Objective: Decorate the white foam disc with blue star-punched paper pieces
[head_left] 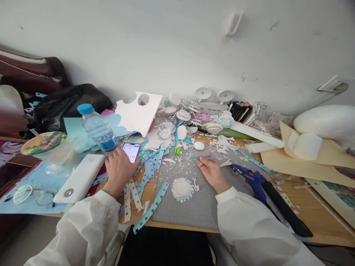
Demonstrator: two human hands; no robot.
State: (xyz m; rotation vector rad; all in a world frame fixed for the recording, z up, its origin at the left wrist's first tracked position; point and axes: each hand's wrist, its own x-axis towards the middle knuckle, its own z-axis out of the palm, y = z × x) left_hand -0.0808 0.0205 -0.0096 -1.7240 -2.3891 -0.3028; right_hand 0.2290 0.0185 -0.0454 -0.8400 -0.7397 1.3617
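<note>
My left hand (119,170) rests on the desk with its fingers on a lit phone (131,150), just below a tilted water bottle with a blue cap (97,129). The fingers curl over the phone's lower edge. My right hand (212,171) lies on the grey cutting mat (191,207) and pinches a thin teal tool (203,157) that points left. A round white and blue paper ornament (181,188) sits on the mat between my two wrists. Both arms wear white sleeves.
A white power bank (81,178) and glasses (30,194) lie at the left. A blue glue gun (253,177) lies to the right of my hand. Blue star-punched paper strips (151,208), white scraps, foam shapes (307,146) and markers (241,110) crowd the desk back.
</note>
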